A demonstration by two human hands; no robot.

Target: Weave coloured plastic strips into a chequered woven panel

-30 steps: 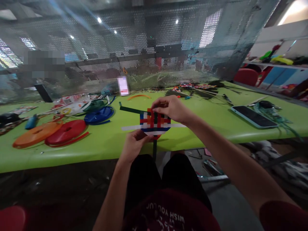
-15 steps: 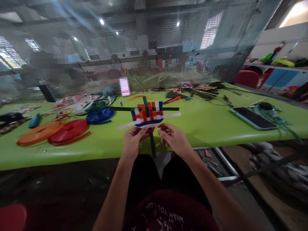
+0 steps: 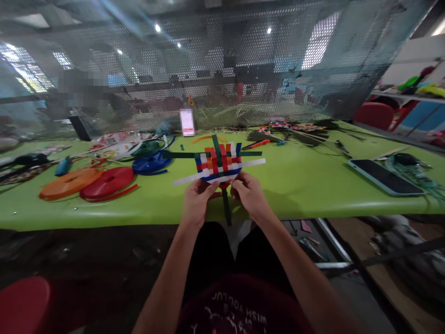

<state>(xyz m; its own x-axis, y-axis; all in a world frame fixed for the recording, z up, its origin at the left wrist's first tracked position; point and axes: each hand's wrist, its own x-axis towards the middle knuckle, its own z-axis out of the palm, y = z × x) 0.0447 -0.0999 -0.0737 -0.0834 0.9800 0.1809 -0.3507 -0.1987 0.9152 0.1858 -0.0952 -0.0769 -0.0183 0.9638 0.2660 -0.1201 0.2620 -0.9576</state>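
Observation:
Between my hands is a small woven piece (image 3: 219, 162) of flat red, white, blue, orange and green strips, held above the table's front edge. My left hand (image 3: 199, 199) pinches its lower left edge, thumb on top. At the lower right edge my right hand (image 3: 248, 192) also pinches it with thumb and fingers. A dark green strip (image 3: 226, 206) hangs from the bottom, between the hands. Loose green and white ends (image 3: 255, 162) stick out at both sides. The undersides of the fingers are hidden.
On the green table (image 3: 295, 185) at left lie orange (image 3: 69, 184), red (image 3: 107, 182) and blue (image 3: 150, 163) strip coils. A dark-screened phone (image 3: 384, 177) lies at right near teal cords. A lit phone (image 3: 187, 123) leans against the perforated metal screen behind.
My right hand has moved in to the left and closed on the lower right edge of the woven piece. My left hand keeps its pinch. The view has shifted slightly.

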